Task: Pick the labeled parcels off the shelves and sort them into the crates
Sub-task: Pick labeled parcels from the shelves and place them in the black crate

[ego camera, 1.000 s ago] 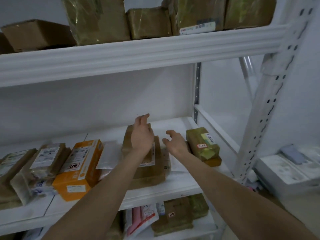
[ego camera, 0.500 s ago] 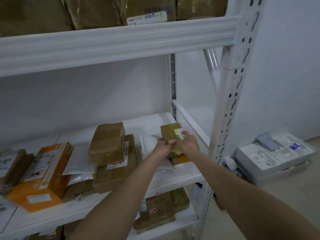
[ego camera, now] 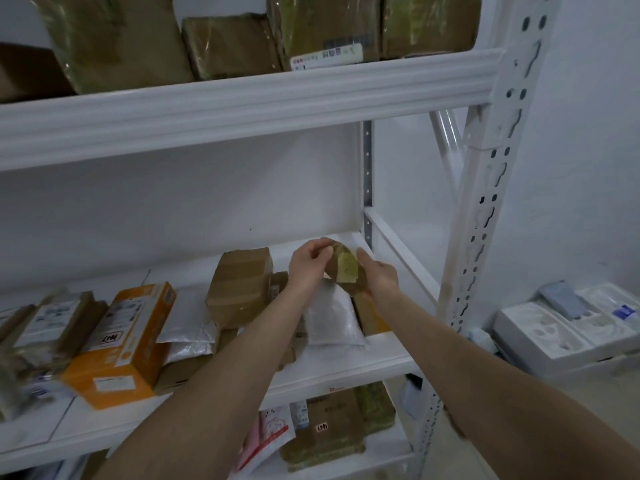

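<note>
We hold the small taped parcel (ego camera: 347, 270) between both hands, tilted and clear of the boards, over the right end of the middle shelf (ego camera: 346, 374) and toward its back edge. A pale yellow-green label faces us (its print is too blurred to read). Our left hand (ego camera: 307, 265) pinches the parcel's upper left edge with curled fingers, and our right hand (ego camera: 380, 279) wraps its fingers around the right side and underside. Just below the parcel a white padded bag (ego camera: 332, 320) lies on the shelf, with a small tan box (ego camera: 370, 318) touching its right side. Left of our left forearm a brown carton (ego camera: 242, 285) rests on other parcels. Further left, near the front edge, lies an orange box (ego camera: 124, 341).
</note>
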{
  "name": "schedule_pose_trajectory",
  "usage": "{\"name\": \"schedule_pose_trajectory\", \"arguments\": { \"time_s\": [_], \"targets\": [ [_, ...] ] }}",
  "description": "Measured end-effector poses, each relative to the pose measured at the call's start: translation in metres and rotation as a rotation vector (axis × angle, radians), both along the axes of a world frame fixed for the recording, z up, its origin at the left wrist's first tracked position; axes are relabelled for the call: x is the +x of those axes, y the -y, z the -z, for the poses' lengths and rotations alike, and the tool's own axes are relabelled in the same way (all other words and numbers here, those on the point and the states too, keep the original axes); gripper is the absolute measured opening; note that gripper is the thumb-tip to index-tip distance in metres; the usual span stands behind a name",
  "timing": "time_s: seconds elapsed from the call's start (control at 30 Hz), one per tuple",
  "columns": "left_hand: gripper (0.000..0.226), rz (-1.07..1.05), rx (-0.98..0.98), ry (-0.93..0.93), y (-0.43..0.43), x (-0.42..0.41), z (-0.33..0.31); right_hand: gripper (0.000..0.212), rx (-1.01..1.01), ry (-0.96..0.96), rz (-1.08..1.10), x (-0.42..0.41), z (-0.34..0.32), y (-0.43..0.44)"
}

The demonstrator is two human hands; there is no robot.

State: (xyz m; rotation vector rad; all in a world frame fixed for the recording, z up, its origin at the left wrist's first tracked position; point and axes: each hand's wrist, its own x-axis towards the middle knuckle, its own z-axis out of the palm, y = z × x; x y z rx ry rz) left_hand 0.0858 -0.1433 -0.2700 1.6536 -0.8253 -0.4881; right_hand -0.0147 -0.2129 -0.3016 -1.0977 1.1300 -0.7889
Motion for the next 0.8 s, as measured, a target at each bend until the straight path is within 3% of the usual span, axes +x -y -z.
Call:
{"name": "schedule_pose_trajectory", "arguments": {
  "time_s": [0.23, 0.33, 0.57, 0.8],
  "targets": [
    [0.016, -0.154, -0.061, 0.069, -0.014, 0.016, -0.021, 0.035, 0.302, 0.255, -0.082, 0.010, -0.013, -0.013],
    [0.031, -0.153, -0.019, 0.101, -0.022, 0.025, -0.030, 0.033, 0.345, 0.324, -0.140, 0.012, -0.018, -0.016],
    [0.057, -0.088, 0.019, -0.030, -0.044, 0.046, -0.039, 0.046, 0.078, 0.211, -0.173, 0.033, -0.039, -0.030],
    [0.037, -0.267, -0.103, -0.143, -0.072, 0.083, -0.046, 0.045, -0.056, 0.245, -0.331, 0.064, -0.066, -0.066]
  ]
}}
